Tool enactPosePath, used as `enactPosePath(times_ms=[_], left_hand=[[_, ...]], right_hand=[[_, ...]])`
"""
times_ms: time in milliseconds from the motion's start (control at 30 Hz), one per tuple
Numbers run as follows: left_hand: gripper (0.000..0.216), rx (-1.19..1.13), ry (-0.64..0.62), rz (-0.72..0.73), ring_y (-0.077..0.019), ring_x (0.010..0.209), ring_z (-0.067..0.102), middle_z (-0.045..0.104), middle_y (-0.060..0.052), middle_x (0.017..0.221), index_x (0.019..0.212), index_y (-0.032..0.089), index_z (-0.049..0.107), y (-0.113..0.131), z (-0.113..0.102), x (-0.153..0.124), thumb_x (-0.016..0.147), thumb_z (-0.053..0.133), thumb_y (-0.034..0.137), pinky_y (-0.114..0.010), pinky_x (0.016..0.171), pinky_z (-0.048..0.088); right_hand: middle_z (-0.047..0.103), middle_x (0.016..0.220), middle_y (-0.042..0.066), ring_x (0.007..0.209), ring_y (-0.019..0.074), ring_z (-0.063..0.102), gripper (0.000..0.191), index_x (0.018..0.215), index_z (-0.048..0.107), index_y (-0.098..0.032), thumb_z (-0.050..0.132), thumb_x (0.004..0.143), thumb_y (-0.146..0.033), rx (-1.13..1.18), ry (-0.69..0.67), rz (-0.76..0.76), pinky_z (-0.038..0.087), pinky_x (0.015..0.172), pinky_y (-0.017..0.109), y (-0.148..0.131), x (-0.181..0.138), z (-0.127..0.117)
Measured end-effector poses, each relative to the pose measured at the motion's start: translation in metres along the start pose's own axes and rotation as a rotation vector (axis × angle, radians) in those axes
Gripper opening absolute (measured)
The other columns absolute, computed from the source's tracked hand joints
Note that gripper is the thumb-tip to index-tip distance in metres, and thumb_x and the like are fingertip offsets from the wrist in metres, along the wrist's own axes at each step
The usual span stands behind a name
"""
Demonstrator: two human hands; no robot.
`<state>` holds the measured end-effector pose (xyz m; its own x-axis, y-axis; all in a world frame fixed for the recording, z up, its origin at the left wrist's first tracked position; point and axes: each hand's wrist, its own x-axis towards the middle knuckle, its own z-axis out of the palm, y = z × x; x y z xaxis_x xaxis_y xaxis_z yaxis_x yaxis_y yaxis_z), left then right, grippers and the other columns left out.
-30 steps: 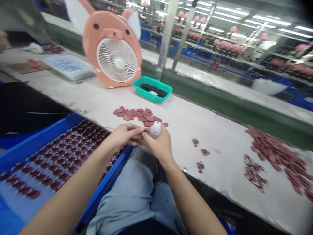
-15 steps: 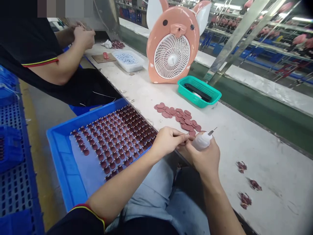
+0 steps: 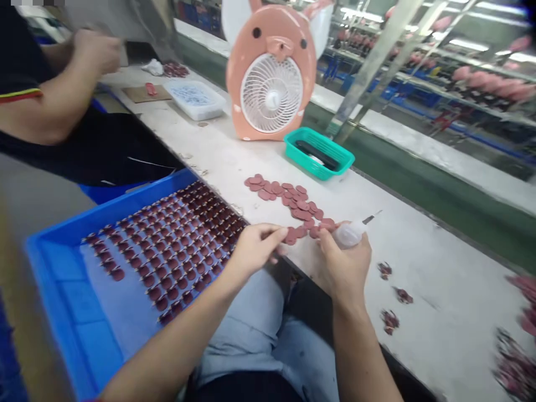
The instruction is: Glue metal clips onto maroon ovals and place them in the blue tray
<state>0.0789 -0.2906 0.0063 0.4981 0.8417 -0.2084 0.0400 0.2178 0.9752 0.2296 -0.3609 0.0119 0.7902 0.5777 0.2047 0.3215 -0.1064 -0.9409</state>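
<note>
My right hand [image 3: 343,265] is wrapped around a small white squeeze bottle [image 3: 348,233] whose metal nozzle points up and to the right. My left hand [image 3: 253,248] hovers at the table's front edge, fingers stretched toward the nearest dark red discs [image 3: 293,204], which lie in a loose row on the white table [image 3: 427,268]. I cannot make out anything between its fingertips. A blue tray [image 3: 62,268] to my left holds several rows of small dark red pieces [image 3: 176,240].
A pink animal-shaped fan [image 3: 270,72] stands at the back, a teal basket [image 3: 318,152] beside it. A white tray [image 3: 195,99] lies farther left. Another person's arms [image 3: 62,84] work at the left. Small dark red clusters [image 3: 389,296] lie right of my hands.
My left hand has drawn away from my right hand and its fingers have stretched out. The view has swung a little to the right; the bottle stays in my right hand.
</note>
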Motion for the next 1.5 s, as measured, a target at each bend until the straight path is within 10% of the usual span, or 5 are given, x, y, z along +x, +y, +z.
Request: enactPosePath(times_ms=[400,800,1067,1233,1500], left_hand=[[0.026,-0.146,-0.284,-0.172,-0.0108,0.063,0.062,0.073,-0.004,0.071,0.073,0.017,0.078,-0.001,-0.007,-0.047,0.078,0.079,0.043,-0.014,0.051,0.048],[0.061,-0.645,-0.429,-0.544,-0.0133,0.055,0.066,0.065,-0.001,0.061,0.082,0.014,0.067,-0.049,-0.01,-0.074,0.046,0.095,0.055,-0.012,0.036,0.044],[0.053,-0.785,-0.27,-0.504,-0.0117,0.064,0.069,0.071,-0.003,0.077,0.094,0.015,0.075,-0.05,-0.022,-0.09,0.057,0.094,0.047,-0.012,0.038,0.048],[0.04,-0.801,-0.197,-0.463,-0.0144,0.078,0.075,0.078,-0.003,0.091,0.094,0.021,0.076,-0.042,-0.028,-0.101,0.065,0.09,0.045,-0.01,0.04,0.05],[0.038,-0.734,-0.142,-0.419,-0.0138,0.069,0.073,0.078,-0.003,0.082,0.09,0.021,0.078,-0.038,-0.017,-0.099,0.061,0.093,0.041,-0.014,0.044,0.054]], right_hand=[[0.065,0.07,-0.005,0.06,0.013,0.062,0.036,0.095,0.052,-0.022,0.081,0.075,-0.028,0.363,-0.71,0.181,0.047,0.056,0.024,-0.017,-0.042,-0.032],[0.064,0.079,-0.004,0.064,0.0093,0.063,0.031,0.1,0.052,-0.026,0.078,0.083,-0.028,0.304,-0.649,0.121,0.052,0.058,0.018,-0.017,-0.09,-0.039],[0.061,0.075,-0.003,0.058,0.0138,0.052,0.044,0.119,0.037,-0.031,0.06,0.09,-0.054,0.327,-0.609,0.28,0.041,0.045,0.019,0.013,-0.088,-0.06],[0.064,0.101,0.004,0.078,0.0161,0.06,0.038,0.121,0.058,-0.028,0.07,0.087,-0.041,0.025,-0.652,0.137,0.049,0.063,0.025,0.003,-0.09,-0.089],[0.062,0.079,0.0,0.057,0.0101,0.05,0.034,0.105,0.064,-0.027,0.077,0.079,-0.045,0.158,-0.331,0.137,0.04,0.05,0.021,-0.011,-0.101,-0.101]])
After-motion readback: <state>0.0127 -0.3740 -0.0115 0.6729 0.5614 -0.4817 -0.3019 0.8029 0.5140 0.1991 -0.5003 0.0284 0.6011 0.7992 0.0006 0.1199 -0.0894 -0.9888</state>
